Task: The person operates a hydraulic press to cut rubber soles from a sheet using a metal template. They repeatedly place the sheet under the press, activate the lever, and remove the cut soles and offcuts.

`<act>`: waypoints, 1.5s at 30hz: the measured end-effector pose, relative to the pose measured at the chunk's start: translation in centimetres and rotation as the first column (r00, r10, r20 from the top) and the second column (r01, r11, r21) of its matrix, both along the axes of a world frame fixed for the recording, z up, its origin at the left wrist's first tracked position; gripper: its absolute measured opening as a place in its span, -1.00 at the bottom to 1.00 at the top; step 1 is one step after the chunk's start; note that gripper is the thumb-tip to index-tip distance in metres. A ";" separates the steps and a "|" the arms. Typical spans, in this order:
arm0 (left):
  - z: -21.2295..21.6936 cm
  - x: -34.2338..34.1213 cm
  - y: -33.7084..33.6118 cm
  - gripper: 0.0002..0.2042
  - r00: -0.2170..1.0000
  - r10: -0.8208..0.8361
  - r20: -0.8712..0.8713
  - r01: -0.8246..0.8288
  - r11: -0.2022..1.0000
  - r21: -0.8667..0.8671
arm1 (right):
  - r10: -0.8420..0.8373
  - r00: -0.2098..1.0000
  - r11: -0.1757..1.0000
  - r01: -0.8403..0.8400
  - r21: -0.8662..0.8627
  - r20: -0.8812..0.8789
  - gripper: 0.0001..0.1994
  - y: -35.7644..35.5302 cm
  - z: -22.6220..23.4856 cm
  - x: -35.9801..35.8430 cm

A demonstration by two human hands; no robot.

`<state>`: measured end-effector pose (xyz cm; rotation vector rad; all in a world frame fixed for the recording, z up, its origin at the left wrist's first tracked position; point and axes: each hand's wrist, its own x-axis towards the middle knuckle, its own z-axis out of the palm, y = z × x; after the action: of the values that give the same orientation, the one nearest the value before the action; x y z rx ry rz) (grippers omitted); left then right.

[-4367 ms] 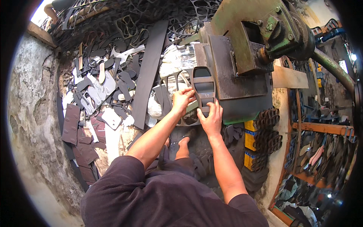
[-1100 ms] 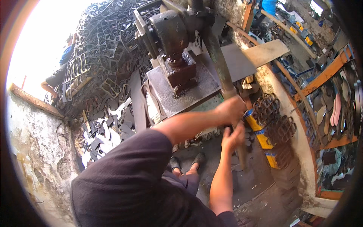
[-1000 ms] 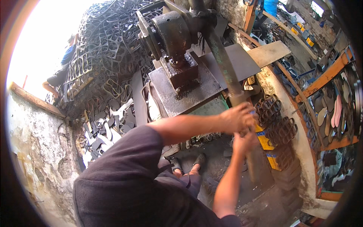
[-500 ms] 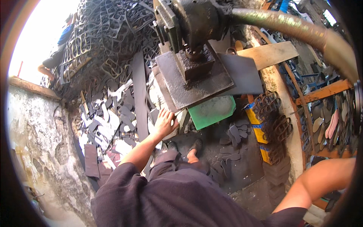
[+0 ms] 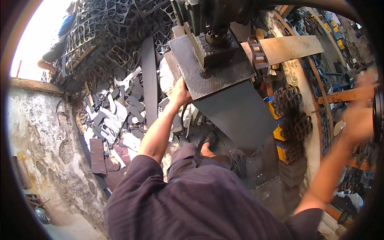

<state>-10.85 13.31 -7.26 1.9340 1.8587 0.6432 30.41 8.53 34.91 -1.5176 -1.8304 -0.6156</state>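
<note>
My left hand [image 5: 180,93] reaches up to the front left edge of the rusty steel press plate [image 5: 224,78], and its fingers are hidden under the plate. A dark ram block [image 5: 218,50] sits on top of the plate. Below the plate a dark grey sheet [image 5: 240,116] slopes down toward me. My right hand [image 5: 358,120] is stretched out to the far right and blurred, close to a dark round part [image 5: 378,112] at the picture's rim. Whether it grips anything does not show.
A heap of punched-out rubber sheets [image 5: 104,36] rises at the upper left, with loose sole-shaped cutouts [image 5: 116,112] on the ground below. Yellow crates [image 5: 286,136] carrying black cutting dies stand to the right. A wooden board [image 5: 288,48] lies behind the press. My sandalled foot [image 5: 206,146] is under the plate.
Both hands have left the long lever. My left hand went to the plate's edge and my right arm swung out to the right. The view has tilted closer to the press.
</note>
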 end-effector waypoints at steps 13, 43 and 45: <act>8.3 -12.7 -15.3 -0.30 0.793 0.409 0.451 -0.370 0.912 -0.176 | -0.506 0.139 0.862 0.053 -0.504 -0.851 -0.21 -13.5 -36.8 2.2; 3.2 6.2 -5.0 -0.64 0.737 0.469 0.486 -0.380 0.883 -0.275 | -0.581 0.655 0.702 0.102 -0.705 -0.484 0.04 4.0 -28.8 8.3; 2.6 6.2 -5.0 -0.72 0.602 0.541 0.588 -0.415 0.840 -0.348 | -0.576 0.741 0.658 0.168 -0.734 -0.346 0.02 11.9 -30.7 13.0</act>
<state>-4.63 8.32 -4.69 0.8510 1.8328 1.1159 43.45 20.47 4.23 -2.3050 -1.2806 0.3828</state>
